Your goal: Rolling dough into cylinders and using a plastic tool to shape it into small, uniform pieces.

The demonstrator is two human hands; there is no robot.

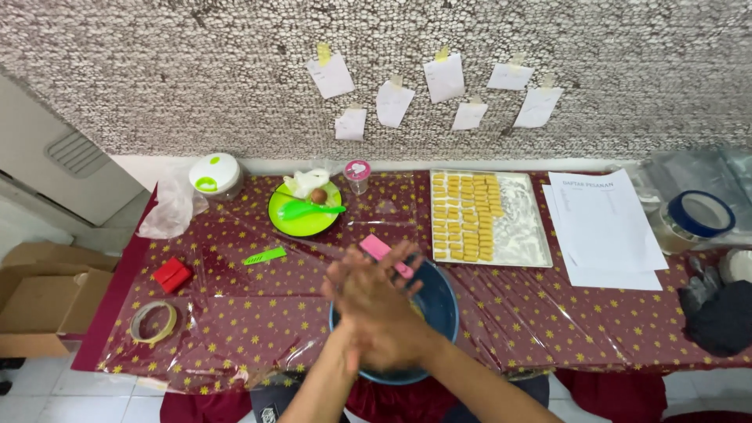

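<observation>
Pressing our two hands together, palm against palm, we hold them over a blue bowl (439, 313) at the near edge of the tabletop (235, 313). Our left hand (356, 294) and right hand (392, 329) are closed flat on each other; whether anything lies between them, we cannot tell. A pink scraper (376, 249) rests on the bowl's far rim. Beyond it, a white tray (525, 235) holds neat rows of small yellow pieces (468, 215), seemingly shaped and set down in order. Farther left sits a green plate (301, 219).
</observation>
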